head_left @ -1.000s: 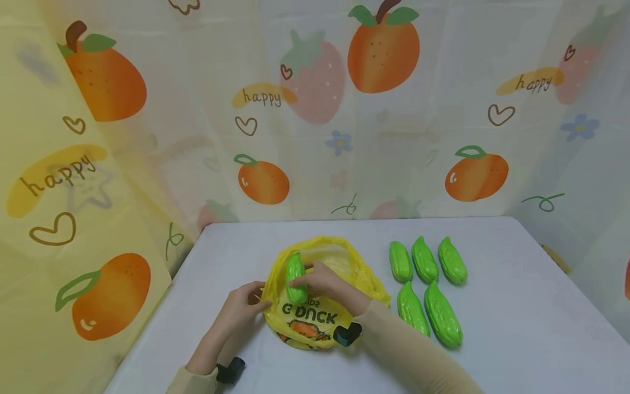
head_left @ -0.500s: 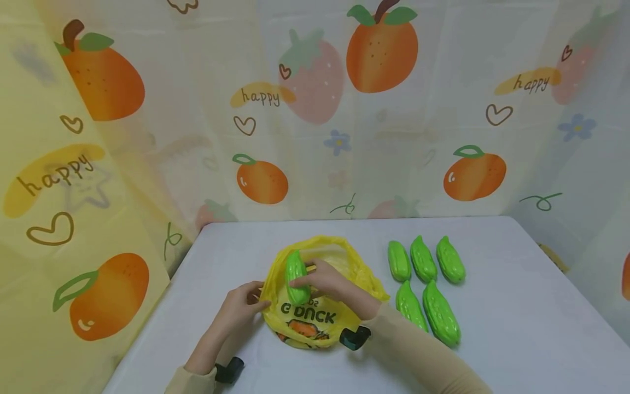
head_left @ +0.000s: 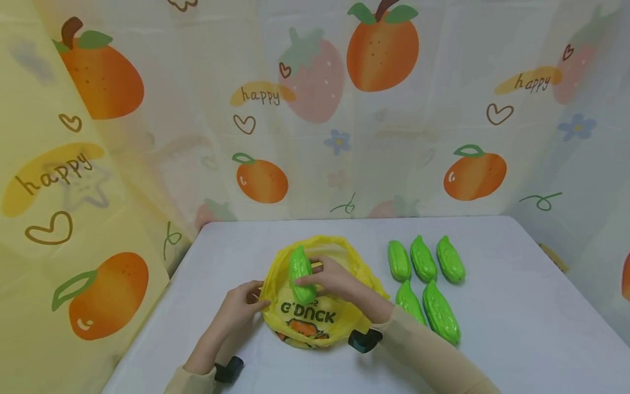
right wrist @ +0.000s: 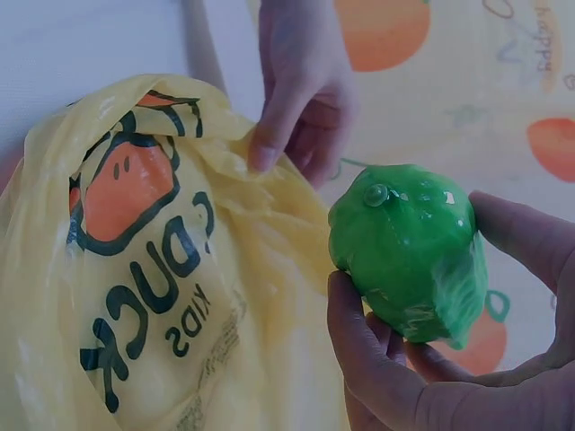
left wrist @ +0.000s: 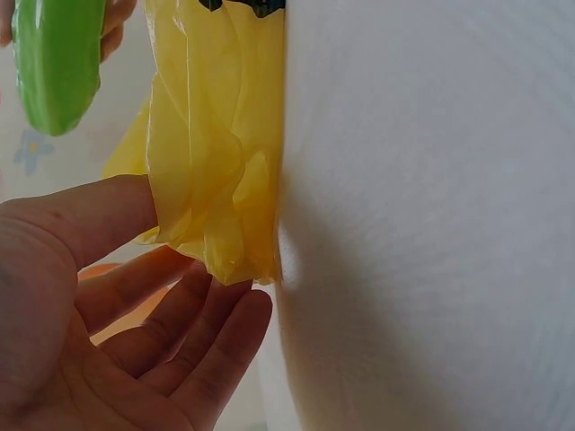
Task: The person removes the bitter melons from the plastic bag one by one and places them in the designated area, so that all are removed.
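Note:
My right hand (head_left: 331, 277) holds a glossy, lumpy green bitter melon (head_left: 301, 273) upright between thumb and fingers, over the mouth of a yellow plastic bag (head_left: 364, 273). The right wrist view looks at one end of this bitter melon (right wrist: 404, 251), with thumb and fingers on opposite sides. At the bag's left rim is my left hand (head_left: 240, 303). In the left wrist view it pinches the edge of the bag (left wrist: 202, 135), the thumb tip hidden behind the film. The bag stands open, printed with a duck and letters. What lies deep inside is hidden.
Several more bitter melons (head_left: 442, 313) lie in two rows on the white table (head_left: 512, 328), right of the bag; my right sleeve (head_left: 428, 350) partly covers one. A fruit-print curtain (head_left: 315, 137) hangs behind the table and along both sides.
My right hand has shifted slightly right and up with the bitter melon, its forearm moving right too. My left hand and the bag stay almost still.

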`<state>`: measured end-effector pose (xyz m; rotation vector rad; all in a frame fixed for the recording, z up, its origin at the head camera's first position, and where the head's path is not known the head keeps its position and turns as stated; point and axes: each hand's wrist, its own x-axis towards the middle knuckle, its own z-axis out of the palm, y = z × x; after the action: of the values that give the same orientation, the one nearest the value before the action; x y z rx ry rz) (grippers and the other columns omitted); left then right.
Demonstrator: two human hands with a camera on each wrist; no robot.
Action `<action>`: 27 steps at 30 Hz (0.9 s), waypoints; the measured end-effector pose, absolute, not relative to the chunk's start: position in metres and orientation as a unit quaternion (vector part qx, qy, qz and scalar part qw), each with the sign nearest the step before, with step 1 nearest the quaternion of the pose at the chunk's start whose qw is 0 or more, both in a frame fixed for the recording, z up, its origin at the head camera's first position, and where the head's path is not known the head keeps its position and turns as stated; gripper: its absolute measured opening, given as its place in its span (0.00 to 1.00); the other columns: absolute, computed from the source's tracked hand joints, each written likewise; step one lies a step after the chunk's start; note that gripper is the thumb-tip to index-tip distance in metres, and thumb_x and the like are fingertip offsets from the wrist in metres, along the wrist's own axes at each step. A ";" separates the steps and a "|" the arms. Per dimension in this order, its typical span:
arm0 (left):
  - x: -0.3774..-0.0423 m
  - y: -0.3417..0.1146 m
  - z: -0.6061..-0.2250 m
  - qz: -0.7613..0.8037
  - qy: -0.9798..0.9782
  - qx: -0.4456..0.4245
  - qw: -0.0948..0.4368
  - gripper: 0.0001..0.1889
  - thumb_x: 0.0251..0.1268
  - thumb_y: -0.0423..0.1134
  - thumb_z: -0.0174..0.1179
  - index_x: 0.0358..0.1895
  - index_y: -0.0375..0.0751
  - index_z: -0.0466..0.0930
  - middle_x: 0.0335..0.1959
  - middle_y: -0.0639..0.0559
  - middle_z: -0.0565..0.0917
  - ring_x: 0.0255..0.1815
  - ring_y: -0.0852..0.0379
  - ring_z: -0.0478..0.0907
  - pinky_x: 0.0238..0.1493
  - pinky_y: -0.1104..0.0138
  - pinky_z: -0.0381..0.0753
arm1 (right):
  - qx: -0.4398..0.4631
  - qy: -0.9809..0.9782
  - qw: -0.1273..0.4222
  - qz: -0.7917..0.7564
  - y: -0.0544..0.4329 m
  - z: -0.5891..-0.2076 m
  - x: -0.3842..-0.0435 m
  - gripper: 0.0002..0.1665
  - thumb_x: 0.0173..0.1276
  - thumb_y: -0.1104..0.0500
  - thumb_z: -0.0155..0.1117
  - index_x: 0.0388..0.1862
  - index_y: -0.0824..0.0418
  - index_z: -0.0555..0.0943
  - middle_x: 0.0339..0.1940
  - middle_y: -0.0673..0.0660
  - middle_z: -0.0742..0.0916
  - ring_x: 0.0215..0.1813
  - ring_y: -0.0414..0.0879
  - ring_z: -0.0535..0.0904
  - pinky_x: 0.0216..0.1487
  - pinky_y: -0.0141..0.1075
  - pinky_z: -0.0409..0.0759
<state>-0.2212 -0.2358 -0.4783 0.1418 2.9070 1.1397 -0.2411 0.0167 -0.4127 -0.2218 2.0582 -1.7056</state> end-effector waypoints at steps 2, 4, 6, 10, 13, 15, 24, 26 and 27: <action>-0.221 -0.236 -0.478 0.366 0.930 0.045 0.010 0.22 0.53 0.42 0.70 0.53 0.48 0.80 0.37 0.55 0.83 0.36 0.60 0.77 0.37 0.66 0.76 | -0.080 0.750 0.224 -0.618 0.020 -0.409 -0.239 0.44 0.57 0.55 0.72 0.68 0.65 0.62 0.54 0.66 0.78 0.49 0.53 0.81 0.46 0.48 0.82; -0.221 -0.235 -0.478 0.366 0.930 0.045 0.010 0.22 0.53 0.43 0.70 0.54 0.48 0.80 0.37 0.55 0.82 0.36 0.60 0.77 0.37 0.66 0.76 | -0.082 0.750 0.221 -0.618 0.024 -0.406 -0.238 0.44 0.57 0.55 0.72 0.69 0.64 0.62 0.55 0.67 0.77 0.49 0.54 0.81 0.47 0.49 0.81; -0.221 -0.235 -0.477 0.366 0.930 0.046 0.011 0.22 0.53 0.43 0.70 0.54 0.47 0.80 0.37 0.55 0.82 0.36 0.60 0.77 0.37 0.66 0.76 | -0.084 0.750 0.218 -0.619 0.027 -0.404 -0.237 0.44 0.57 0.55 0.72 0.69 0.64 0.62 0.55 0.67 0.77 0.49 0.53 0.81 0.47 0.50 0.81; -0.221 -0.235 -0.477 0.365 0.930 0.044 0.009 0.22 0.53 0.42 0.70 0.54 0.47 0.80 0.37 0.55 0.82 0.36 0.60 0.77 0.38 0.66 0.76 | -0.100 0.741 0.217 -0.627 0.035 -0.401 -0.237 0.44 0.58 0.56 0.71 0.70 0.63 0.62 0.55 0.66 0.78 0.49 0.52 0.81 0.46 0.50 0.81; -0.222 -0.235 -0.478 0.362 0.931 0.042 0.008 0.22 0.53 0.42 0.70 0.54 0.47 0.80 0.37 0.55 0.82 0.36 0.60 0.76 0.38 0.66 0.76 | -0.109 0.735 0.217 -0.633 0.039 -0.399 -0.236 0.43 0.59 0.57 0.70 0.70 0.62 0.63 0.54 0.65 0.79 0.48 0.51 0.82 0.45 0.49 0.82; -0.222 -0.236 -0.479 0.361 0.932 0.042 0.009 0.22 0.53 0.43 0.70 0.54 0.47 0.80 0.37 0.55 0.82 0.36 0.60 0.76 0.38 0.66 0.76 | -0.113 0.732 0.217 -0.635 0.041 -0.397 -0.235 0.42 0.59 0.57 0.70 0.70 0.62 0.63 0.53 0.65 0.80 0.48 0.51 0.82 0.44 0.48 0.82; -0.220 -0.236 -0.477 0.364 0.930 0.040 0.012 0.22 0.54 0.43 0.69 0.54 0.47 0.80 0.37 0.55 0.82 0.37 0.60 0.76 0.38 0.66 0.76 | -0.108 0.737 0.217 -0.631 0.051 -0.396 -0.232 0.42 0.58 0.55 0.71 0.69 0.58 0.64 0.56 0.64 0.78 0.50 0.52 0.80 0.46 0.48 0.82; -0.220 -0.236 -0.477 0.364 0.931 0.040 0.012 0.22 0.54 0.43 0.69 0.54 0.47 0.79 0.38 0.55 0.82 0.37 0.60 0.76 0.38 0.66 0.76 | -0.102 0.745 0.210 -0.625 0.054 -0.395 -0.231 0.43 0.57 0.54 0.72 0.69 0.58 0.63 0.57 0.65 0.77 0.50 0.52 0.80 0.46 0.48 0.81; -0.220 -0.236 -0.477 0.363 0.931 0.041 0.012 0.22 0.54 0.43 0.69 0.54 0.47 0.79 0.38 0.55 0.82 0.37 0.60 0.76 0.38 0.66 0.76 | -0.099 0.748 0.207 -0.623 0.055 -0.395 -0.230 0.43 0.57 0.54 0.72 0.69 0.57 0.63 0.57 0.65 0.77 0.50 0.52 0.80 0.46 0.48 0.81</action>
<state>-0.2203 -0.2358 -0.4770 0.1268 2.9010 1.1330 -0.2302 0.0551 -0.3947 -0.2755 2.0819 -1.7349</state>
